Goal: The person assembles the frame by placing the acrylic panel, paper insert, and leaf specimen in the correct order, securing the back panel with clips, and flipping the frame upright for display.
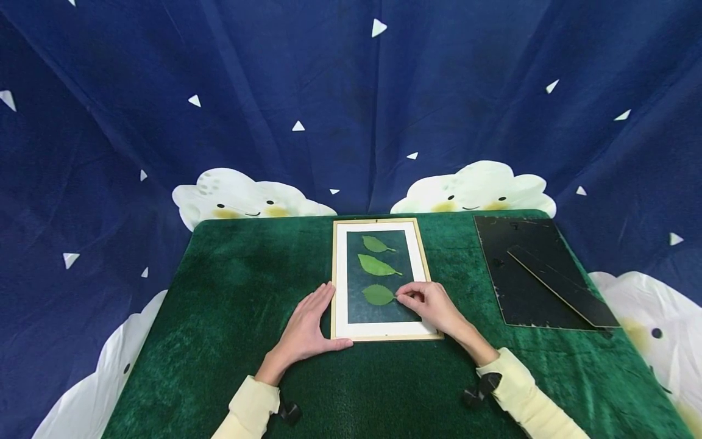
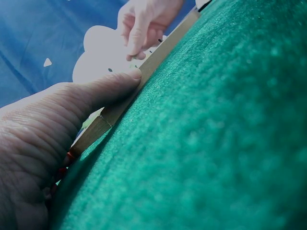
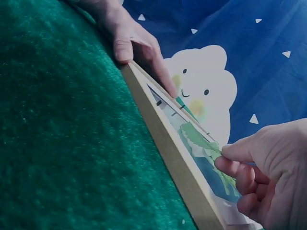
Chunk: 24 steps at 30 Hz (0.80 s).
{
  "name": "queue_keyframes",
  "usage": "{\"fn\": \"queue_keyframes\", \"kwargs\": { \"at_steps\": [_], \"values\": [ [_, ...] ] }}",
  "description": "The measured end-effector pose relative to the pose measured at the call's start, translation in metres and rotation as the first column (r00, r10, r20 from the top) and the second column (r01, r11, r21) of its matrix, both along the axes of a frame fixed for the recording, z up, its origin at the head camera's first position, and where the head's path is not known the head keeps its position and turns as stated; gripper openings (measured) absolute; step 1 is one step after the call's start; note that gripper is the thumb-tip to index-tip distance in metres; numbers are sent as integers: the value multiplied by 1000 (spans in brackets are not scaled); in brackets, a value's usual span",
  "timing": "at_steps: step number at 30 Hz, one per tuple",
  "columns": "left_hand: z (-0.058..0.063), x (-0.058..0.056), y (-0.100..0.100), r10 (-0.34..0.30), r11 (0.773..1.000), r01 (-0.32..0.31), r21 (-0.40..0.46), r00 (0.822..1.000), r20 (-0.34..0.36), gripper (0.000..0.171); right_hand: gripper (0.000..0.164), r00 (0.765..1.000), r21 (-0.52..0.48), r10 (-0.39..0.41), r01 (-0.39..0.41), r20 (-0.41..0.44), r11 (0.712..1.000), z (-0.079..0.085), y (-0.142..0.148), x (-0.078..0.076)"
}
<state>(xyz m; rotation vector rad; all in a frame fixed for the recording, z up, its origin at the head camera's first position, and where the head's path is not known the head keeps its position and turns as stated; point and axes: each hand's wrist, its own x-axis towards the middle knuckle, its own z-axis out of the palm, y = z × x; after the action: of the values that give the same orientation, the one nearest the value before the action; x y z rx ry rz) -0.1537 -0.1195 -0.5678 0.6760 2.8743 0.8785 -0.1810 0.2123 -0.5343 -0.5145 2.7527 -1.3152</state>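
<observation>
The leaves (image 1: 378,295) are green, the frame (image 3: 172,153) tan, the curtain (image 1: 329,73) blue with white triangles (image 1: 378,27)

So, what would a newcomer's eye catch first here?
Probably the three green leaves, lined up inside the pale wooden frame on the green cloth. The right hand pinches the stem of the nearest leaf, while the left hand rests at the frame's near-left corner. Next, the smiling white clouds on the blue backdrop behind.
</observation>
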Motion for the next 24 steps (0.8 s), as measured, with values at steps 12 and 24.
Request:
{"fn": "queue_keyframes", "kwargs": {
  "at_steps": [12,24],
  "values": [
    [-1,1,0,-5,1000,6,19,1000,-21,125,10,1000,40,3,-2,-28,999,-2,-6,-1],
    [-1,0,1,4,1000,-4,13,1000,-4,126,13,994,43,-8,13,-113,999,5,8,4]
  ]
}}
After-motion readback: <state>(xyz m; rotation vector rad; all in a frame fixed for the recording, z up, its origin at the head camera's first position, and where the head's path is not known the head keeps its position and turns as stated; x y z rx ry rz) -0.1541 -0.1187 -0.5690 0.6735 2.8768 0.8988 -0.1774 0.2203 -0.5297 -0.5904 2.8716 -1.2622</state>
